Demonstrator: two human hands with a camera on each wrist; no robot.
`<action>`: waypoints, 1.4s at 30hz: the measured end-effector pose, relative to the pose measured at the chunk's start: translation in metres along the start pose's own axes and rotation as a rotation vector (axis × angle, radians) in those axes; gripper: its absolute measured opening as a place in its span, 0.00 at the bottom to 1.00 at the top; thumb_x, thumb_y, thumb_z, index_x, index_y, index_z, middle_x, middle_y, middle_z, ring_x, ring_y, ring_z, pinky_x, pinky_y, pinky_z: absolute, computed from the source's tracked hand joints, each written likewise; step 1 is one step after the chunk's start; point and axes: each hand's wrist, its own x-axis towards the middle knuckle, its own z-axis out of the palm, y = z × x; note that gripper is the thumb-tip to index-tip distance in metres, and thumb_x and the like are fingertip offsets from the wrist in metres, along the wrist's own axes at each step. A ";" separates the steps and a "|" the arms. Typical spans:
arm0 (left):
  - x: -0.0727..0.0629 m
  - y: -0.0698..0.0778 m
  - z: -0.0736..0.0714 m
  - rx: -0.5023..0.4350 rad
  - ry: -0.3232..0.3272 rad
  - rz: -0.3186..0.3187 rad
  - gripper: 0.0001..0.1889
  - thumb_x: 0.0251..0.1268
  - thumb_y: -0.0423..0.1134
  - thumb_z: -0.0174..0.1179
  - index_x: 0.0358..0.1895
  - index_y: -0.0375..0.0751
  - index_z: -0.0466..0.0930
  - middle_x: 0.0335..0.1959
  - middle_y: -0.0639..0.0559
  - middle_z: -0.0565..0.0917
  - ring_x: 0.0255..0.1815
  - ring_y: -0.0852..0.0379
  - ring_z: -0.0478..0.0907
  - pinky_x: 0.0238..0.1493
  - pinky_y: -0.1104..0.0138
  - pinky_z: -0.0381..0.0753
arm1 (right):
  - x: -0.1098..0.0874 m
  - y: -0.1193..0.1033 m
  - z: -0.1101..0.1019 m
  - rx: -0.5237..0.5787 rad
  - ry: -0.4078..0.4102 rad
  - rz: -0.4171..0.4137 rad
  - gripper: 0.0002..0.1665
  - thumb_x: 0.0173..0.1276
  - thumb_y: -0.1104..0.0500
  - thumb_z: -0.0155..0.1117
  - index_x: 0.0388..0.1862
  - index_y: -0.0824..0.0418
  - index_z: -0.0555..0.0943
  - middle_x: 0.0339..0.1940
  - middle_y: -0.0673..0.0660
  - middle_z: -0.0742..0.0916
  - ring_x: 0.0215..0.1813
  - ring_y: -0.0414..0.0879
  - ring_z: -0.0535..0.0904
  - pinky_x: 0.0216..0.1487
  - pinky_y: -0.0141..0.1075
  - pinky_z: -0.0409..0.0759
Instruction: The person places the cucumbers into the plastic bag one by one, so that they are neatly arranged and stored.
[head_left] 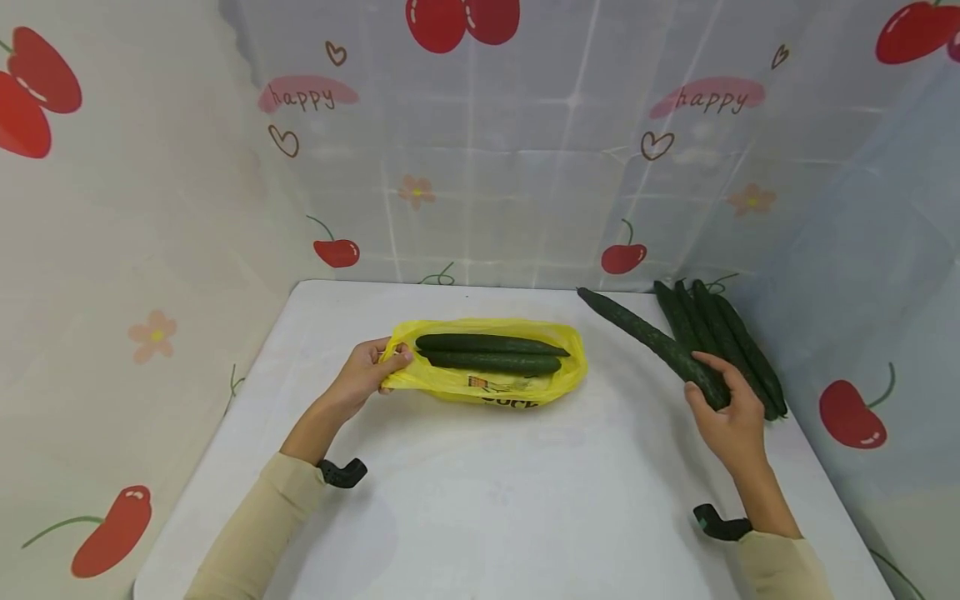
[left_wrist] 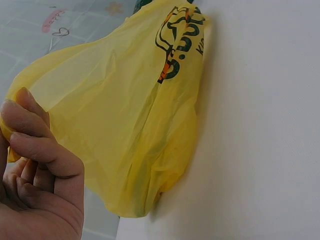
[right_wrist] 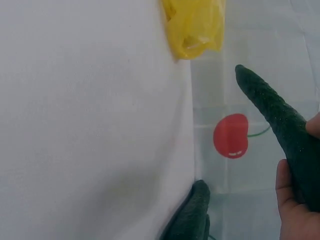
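A yellow plastic bag [head_left: 450, 396] with dark printing lies open in the middle of the table, and two cucumbers [head_left: 491, 342] rest side by side in it. My left hand [head_left: 367, 371] pinches the bag's left edge; in the left wrist view the fingers [left_wrist: 37, 145] curl over the yellow film. On the right, my right hand [head_left: 727, 412] grips another cucumber [head_left: 648, 333] near its lower end. That cucumber slants up and left above the table, its far tip apart from the bag. The right wrist view shows the held cucumber [right_wrist: 280, 115] with part of the hand.
Several more cucumbers [head_left: 720, 333] lie together at the table's back right corner, just behind the right hand. A white table [head_left: 480, 500] carries everything. Curtains [head_left: 480, 150] printed with cherries and hearts stand along its back and sides.
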 end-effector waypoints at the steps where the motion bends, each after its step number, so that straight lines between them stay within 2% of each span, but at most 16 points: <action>1: 0.000 0.000 0.000 0.000 0.001 0.000 0.18 0.80 0.49 0.65 0.56 0.36 0.79 0.30 0.57 0.86 0.23 0.62 0.75 0.25 0.71 0.69 | 0.000 -0.002 0.000 0.020 -0.015 -0.003 0.32 0.70 0.69 0.71 0.72 0.51 0.82 0.59 0.44 0.85 0.54 0.28 0.77 0.50 0.15 0.72; 5: -0.001 0.000 0.000 -0.001 -0.001 0.004 0.18 0.80 0.49 0.64 0.55 0.36 0.79 0.29 0.57 0.86 0.23 0.62 0.75 0.25 0.71 0.69 | -0.002 -0.011 0.000 0.097 -0.083 -0.023 0.32 0.69 0.72 0.71 0.71 0.58 0.82 0.55 0.35 0.83 0.50 0.31 0.80 0.48 0.15 0.76; 10: 0.000 0.000 0.001 -0.003 0.003 0.004 0.17 0.80 0.47 0.64 0.55 0.36 0.79 0.29 0.56 0.86 0.23 0.62 0.74 0.25 0.70 0.68 | -0.003 -0.022 0.004 0.161 -0.157 -0.093 0.31 0.68 0.75 0.70 0.70 0.62 0.81 0.59 0.33 0.84 0.51 0.31 0.80 0.48 0.17 0.77; 15: -0.001 0.000 0.001 0.003 -0.003 0.008 0.17 0.81 0.47 0.64 0.55 0.36 0.79 0.29 0.57 0.85 0.23 0.63 0.74 0.25 0.70 0.69 | -0.001 -0.030 0.012 0.227 -0.250 -0.152 0.29 0.69 0.76 0.68 0.68 0.64 0.82 0.60 0.39 0.85 0.50 0.34 0.81 0.47 0.20 0.79; 26: 0.000 -0.002 0.003 -0.032 -0.006 0.008 0.14 0.80 0.47 0.64 0.51 0.38 0.78 0.29 0.57 0.84 0.23 0.62 0.74 0.24 0.71 0.68 | 0.011 -0.032 0.043 0.260 -0.462 -0.163 0.26 0.71 0.72 0.69 0.66 0.59 0.83 0.58 0.58 0.86 0.49 0.38 0.80 0.48 0.23 0.81; 33: 0.000 -0.003 0.002 -0.031 0.004 0.008 0.12 0.80 0.45 0.64 0.50 0.39 0.78 0.28 0.57 0.84 0.23 0.63 0.74 0.24 0.69 0.68 | 0.024 -0.035 0.070 0.265 -0.600 -0.172 0.25 0.74 0.68 0.69 0.67 0.56 0.83 0.62 0.61 0.87 0.54 0.36 0.80 0.53 0.24 0.80; 37: 0.000 -0.002 0.002 -0.027 0.001 0.002 0.13 0.80 0.46 0.64 0.50 0.39 0.78 0.27 0.58 0.85 0.23 0.64 0.75 0.24 0.70 0.69 | 0.029 -0.039 0.085 0.288 -0.662 -0.185 0.24 0.75 0.67 0.69 0.68 0.56 0.83 0.66 0.62 0.86 0.61 0.36 0.81 0.59 0.25 0.81; 39: 0.000 -0.001 0.003 -0.023 0.006 -0.004 0.13 0.80 0.46 0.65 0.50 0.39 0.79 0.27 0.58 0.86 0.23 0.64 0.75 0.23 0.71 0.69 | 0.031 -0.042 0.093 0.277 -0.689 -0.199 0.24 0.76 0.66 0.69 0.68 0.55 0.83 0.68 0.61 0.86 0.67 0.39 0.80 0.67 0.31 0.79; 42: 0.000 -0.001 0.002 -0.017 0.006 -0.007 0.14 0.80 0.46 0.65 0.51 0.38 0.79 0.28 0.58 0.86 0.23 0.63 0.75 0.24 0.71 0.69 | 0.034 -0.046 0.107 0.260 -0.723 -0.215 0.24 0.76 0.64 0.68 0.68 0.53 0.83 0.69 0.58 0.86 0.74 0.46 0.78 0.77 0.47 0.74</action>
